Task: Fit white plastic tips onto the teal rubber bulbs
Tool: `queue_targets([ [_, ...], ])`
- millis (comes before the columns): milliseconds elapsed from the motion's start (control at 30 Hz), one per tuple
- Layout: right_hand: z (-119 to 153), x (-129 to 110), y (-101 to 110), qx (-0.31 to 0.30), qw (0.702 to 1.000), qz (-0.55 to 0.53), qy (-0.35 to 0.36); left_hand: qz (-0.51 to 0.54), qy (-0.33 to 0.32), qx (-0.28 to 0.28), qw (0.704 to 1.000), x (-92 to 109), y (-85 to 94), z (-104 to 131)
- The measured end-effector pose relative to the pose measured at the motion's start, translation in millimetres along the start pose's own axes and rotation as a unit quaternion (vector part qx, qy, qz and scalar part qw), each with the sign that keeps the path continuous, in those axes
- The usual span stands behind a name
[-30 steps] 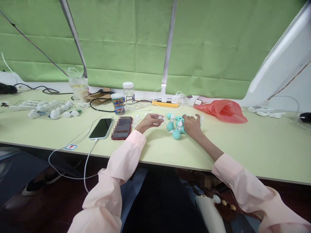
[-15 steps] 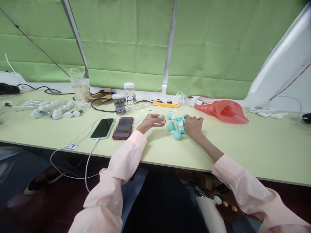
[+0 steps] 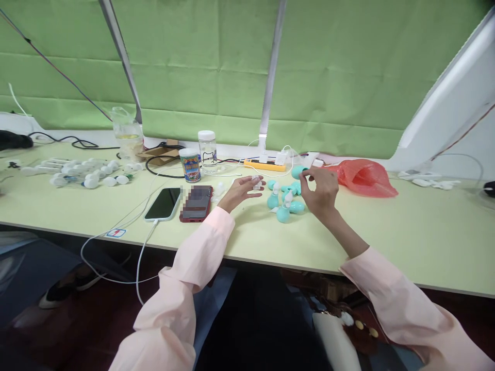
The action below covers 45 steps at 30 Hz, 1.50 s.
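My right hand (image 3: 322, 191) pinches a hollow-looking teal rounded piece (image 3: 298, 171), held up off the table with its dark opening toward my fingers. In my left hand (image 3: 240, 192) a small whitish, partly clear piece (image 3: 257, 181) sits between the fingertips; its exact kind I cannot make out. Between the two hands lie several teal parts. Two of them are teal bulb-shaped bodies (image 3: 283, 214) with white tips standing up. A smooth teal oval handle-like part (image 3: 297, 207) lies beside them, and other teal parts (image 3: 293, 188) lie just behind.
Two phones, one white-edged (image 3: 163, 204) and one red-edged (image 3: 195, 204), lie left of my left hand. Behind stand a printed cup (image 3: 190, 166), a clear jar (image 3: 208, 154) and a yellow power strip (image 3: 264, 165). A red plastic bag (image 3: 361, 178) lies right; several white parts (image 3: 91, 180) lie left.
My right hand has lifted a teal rounded piece from the group and moved up and to the right with it. My left hand stays nearly in place, its fingers slightly more spread.
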State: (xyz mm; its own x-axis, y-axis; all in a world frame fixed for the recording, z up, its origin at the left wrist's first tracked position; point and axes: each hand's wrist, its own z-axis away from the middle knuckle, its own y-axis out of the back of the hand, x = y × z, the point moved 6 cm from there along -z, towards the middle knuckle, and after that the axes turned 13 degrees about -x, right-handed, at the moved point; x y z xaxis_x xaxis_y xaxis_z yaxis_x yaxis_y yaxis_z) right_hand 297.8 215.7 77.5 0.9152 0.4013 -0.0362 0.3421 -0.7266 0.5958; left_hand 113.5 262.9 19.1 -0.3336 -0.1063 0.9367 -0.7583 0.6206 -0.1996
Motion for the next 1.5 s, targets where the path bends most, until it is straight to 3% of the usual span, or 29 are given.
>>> queue_targets([
  [100,3,-32,28,0.056,0.994,-0.081,0.049,0.003,-0.015,0.033,0.999,1,6.5,0],
  [200,13,-66,37,0.03,0.976,-0.191,0.102,0.005,-0.026,0.096,0.995,0,20.0,0],
  [267,22,-83,28,-0.021,0.961,-0.247,0.12,-0.004,-0.034,0.118,0.992,0,25.9,-1],
  [433,49,-106,-27,-0.205,0.912,-0.329,0.138,-0.035,-0.024,0.119,0.992,0,27.4,-1],
  [600,65,-104,-46,-0.172,0.916,-0.346,0.105,-0.061,-0.039,0.1,0.992,3,24.4,2],
  [733,70,-99,-57,-0.171,0.912,-0.37,0.04,-0.08,-0.051,0.074,0.993,7,21.6,7],
  [833,70,-95,-68,-0.213,0.906,-0.365,-0.018,-0.078,-0.013,0.017,0.997,5,19.5,13],
  [967,69,-96,-80,-0.303,0.905,-0.297,-0.032,-0.08,0.068,-0.083,0.991,-1,16.9,25],
  [1067,65,-92,-81,-0.299,0.913,-0.274,-0.04,-0.091,0.106,-0.124,0.982,-4,14.5,31],
  [1267,66,-86,-88,-0.302,0.904,-0.295,-0.067,-0.121,0.114,-0.114,0.98,-12,11.1,28],
  [1500,66,-81,-80,-0.245,0.928,-0.26,-0.107,-0.14,0.116,-0.11,0.977,-15,13.7,26],
])
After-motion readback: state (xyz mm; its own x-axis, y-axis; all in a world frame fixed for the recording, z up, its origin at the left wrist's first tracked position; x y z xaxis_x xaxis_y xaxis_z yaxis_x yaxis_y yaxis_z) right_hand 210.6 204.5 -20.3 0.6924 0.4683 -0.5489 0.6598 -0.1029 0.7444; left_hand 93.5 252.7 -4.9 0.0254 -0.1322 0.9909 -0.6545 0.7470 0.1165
